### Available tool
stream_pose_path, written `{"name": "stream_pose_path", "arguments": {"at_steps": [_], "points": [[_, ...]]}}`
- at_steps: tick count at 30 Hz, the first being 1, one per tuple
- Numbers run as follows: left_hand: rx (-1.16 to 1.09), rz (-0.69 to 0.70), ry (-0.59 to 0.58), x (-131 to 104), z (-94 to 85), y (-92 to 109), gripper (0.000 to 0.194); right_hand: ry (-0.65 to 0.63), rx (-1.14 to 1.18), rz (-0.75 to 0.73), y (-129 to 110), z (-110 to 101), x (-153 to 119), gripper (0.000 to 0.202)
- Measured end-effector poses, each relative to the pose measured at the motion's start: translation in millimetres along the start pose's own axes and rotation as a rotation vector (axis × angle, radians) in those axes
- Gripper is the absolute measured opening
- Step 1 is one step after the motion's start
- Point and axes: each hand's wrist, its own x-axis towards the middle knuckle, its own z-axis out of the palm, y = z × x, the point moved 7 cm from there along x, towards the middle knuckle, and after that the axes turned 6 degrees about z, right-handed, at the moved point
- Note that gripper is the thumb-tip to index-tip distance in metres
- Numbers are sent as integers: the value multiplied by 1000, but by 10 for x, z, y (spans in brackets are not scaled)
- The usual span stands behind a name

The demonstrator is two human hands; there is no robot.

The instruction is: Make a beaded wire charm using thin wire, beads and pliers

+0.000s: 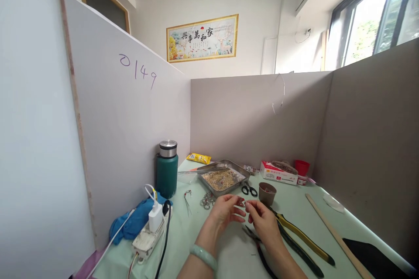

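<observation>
Over the front middle of the table, my left hand [227, 210] pinches a small reddish piece [241, 202], too small to name, between thumb and forefinger. My right hand [262, 219] is closed in a pinch right beside it; what lies in its fingertips, if anything, I cannot make out. Below my right hand lie small dark-handled pliers [257, 242]. Larger pliers with yellow and black handles [299, 237] rest to its right, partly hidden by the hand. Just behind my hands are a small tangled silvery chain [207, 200] and black scissors [249, 190].
A metal tray [218, 192] of gold-coloured grains stands behind, with a brown cup [267, 193] to its right. Left are a green bottle [167, 174] and a power strip [149, 240]. A wooden strip [337, 235] lies right. Partition walls [248, 117] enclose the table.
</observation>
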Motion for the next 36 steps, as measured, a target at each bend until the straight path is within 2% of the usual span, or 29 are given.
{"name": "stream_pose_path", "arguments": {"at_steps": [4, 7, 9, 12, 15, 23, 27, 31, 36], "points": [[17, -72, -20, -16, -38, -77, 32, -21, 50, -5, -21, 24, -37, 30], [-16, -98, -46, -41, -28, -83, 30, -88, 128, -13, -9, 80, -34, 31], [-38, -131, -84, -66, 10, -79, 30, -111, 140, -44, -10, 94, -33, 30], [-96, -186, -174, -109, 102, -76, 26, -78, 105, -94, -29, 61, -41, 28], [-150, -173, -217, -129, 154, -42, 22, -82, 81, -127, -74, 55, -63, 29], [-162, -179, -233, -130, 208, -67, 22, -62, 36, -128, -83, 90, -104, 25], [-172, -160, -208, -95, 210, -85, 18, -74, 123, -69, -4, 165, -110, 28], [-158, -153, -210, -79, 209, -85, 20, -103, 192, -72, -6, 226, -107, 28], [-165, -132, -176, -59, 152, -68, 24, -88, 302, 2, 26, 189, -38, 29]]}}
